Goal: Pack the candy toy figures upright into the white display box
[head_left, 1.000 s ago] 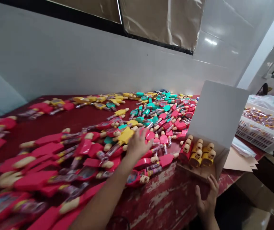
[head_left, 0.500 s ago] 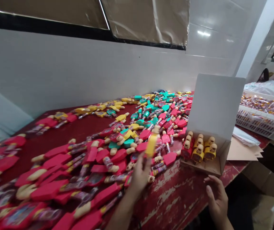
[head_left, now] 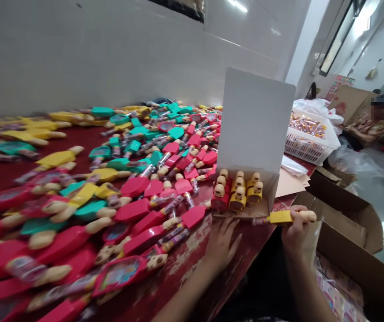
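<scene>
Yellow, with a rounded tan end and a blurred tube, the held toy (head_left: 280, 217) lies nearly level right of centre, low in the frame; the right hand (head_left: 294, 230) has its grip closed on it where yellow meets tan. Just left stands an open white box (head_left: 257, 120) holding red figures (head_left: 219, 202) and yellow figures (head_left: 238, 202), tan heads up. The left hand's (head_left: 223, 246) grip is released, fingers spread by the box's front edge. Beneath is a scuffed red counter (head_left: 187, 257), strewn across the frame's left and centre with pink, teal and yellow toys (head_left: 134, 186). Toward the upper right are a white basket (head_left: 299, 147) and a seated person (head_left: 366, 127).
</scene>
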Available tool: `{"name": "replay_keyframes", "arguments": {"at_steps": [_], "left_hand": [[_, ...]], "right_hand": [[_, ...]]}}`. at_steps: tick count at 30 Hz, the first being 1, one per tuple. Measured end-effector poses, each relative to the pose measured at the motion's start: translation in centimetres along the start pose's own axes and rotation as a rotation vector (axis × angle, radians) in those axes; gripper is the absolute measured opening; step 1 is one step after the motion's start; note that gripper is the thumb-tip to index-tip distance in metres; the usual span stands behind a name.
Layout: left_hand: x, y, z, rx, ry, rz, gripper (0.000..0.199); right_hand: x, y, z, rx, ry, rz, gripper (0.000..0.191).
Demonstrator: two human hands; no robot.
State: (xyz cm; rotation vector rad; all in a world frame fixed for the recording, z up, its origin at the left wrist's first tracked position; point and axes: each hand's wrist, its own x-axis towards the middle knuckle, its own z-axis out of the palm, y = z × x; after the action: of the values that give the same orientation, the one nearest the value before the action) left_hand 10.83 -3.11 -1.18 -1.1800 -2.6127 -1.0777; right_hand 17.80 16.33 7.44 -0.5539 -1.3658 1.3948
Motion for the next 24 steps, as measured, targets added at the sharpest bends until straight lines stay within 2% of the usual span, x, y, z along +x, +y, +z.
{"name": "replay_keyframes", "arguments": {"at_steps": [2,6,11,14,18,21,24], "left_hand": [[-0.1,-1.4,1.0,0.221,0.003,0.109,0.044],[-0.9,-2.8,1.9,0.372,-0.02,0.223,0.046],[-1.2,-2.5,1.7,0.34,-0.105,0.161,0.04],[-1.0,-2.0,1.5,0.29,-0.152,0.099,0.039],[-0.7,-1.6,1.3,0.25,-0.18,0.08,0.04],[-0.7,-1.5,1.2,0.205,-0.196,0.074,0.04],[-0.7,-1.4,1.0,0.186,-0.193,0.044,0.04]], "right_hand": [[-0.4,1.3,1.1,0.016,-0.022,-0.198,0.009],[-2.5,3.4,2.4,-0.026,-0.18,-0.339,0.008],[-3.8,2.7,3.1,-0.16,-0.322,-0.551,0.007],[-3.1,1.5,4.6,-0.295,-0.424,-0.523,0.006],[-1.9,0.8,6.0,-0.449,-0.396,-0.452,0.007],[-2.2,0.8,5.5,-0.413,-0.449,-0.514,0.003],[-3.5,1.1,4.3,-0.378,-0.51,-0.609,0.01]]}}
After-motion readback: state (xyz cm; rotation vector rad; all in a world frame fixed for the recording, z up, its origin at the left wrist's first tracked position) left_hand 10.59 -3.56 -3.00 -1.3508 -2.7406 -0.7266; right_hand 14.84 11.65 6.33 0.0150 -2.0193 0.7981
